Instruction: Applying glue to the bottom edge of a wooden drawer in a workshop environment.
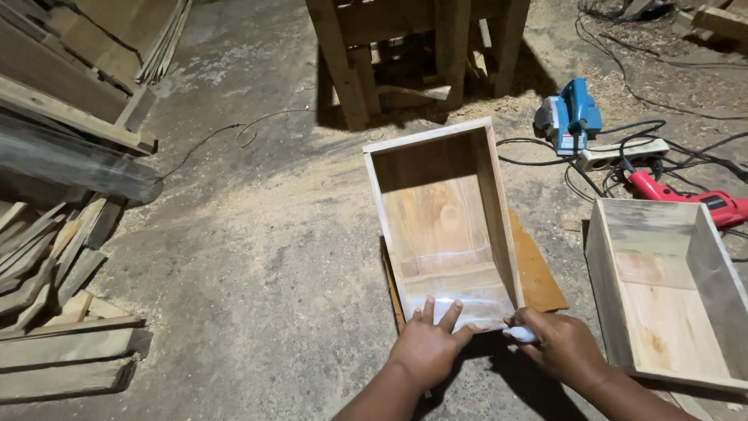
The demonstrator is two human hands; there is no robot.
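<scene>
**Hands at the near edge of an open wooden box**

The concrete floor (257, 257) fills most of the view, grey and rough, dusted with pale sawdust. A wooden bench (413, 54) of thick square legs stands at the top, and a stack of rough planks and offcuts (54, 257) lies along the left side.

In the middle sits the wooden box (444, 226), a plain rectangular crate of light, smooth boards with visible grain, open toward the camera. It rests on a flat brown board (538, 273) that pokes out from beneath its right side. A second wooden box (670, 296) of the same build lies well apart at the right edge, its opening facing up.

Beyond it, near the upper right, are a blue electric planer (570, 115), a red power tool (686, 199), a white power strip (623, 153) and tangled black cables (662, 93).

The left hand (428, 343) lies flat with fingers spread, pressing on the near end of the central box and grasping nothing. The right hand (557, 343), just beside the box's near right corner, is curled around a small white object (522, 334), rounded and smooth; what it is cannot be told.
</scene>
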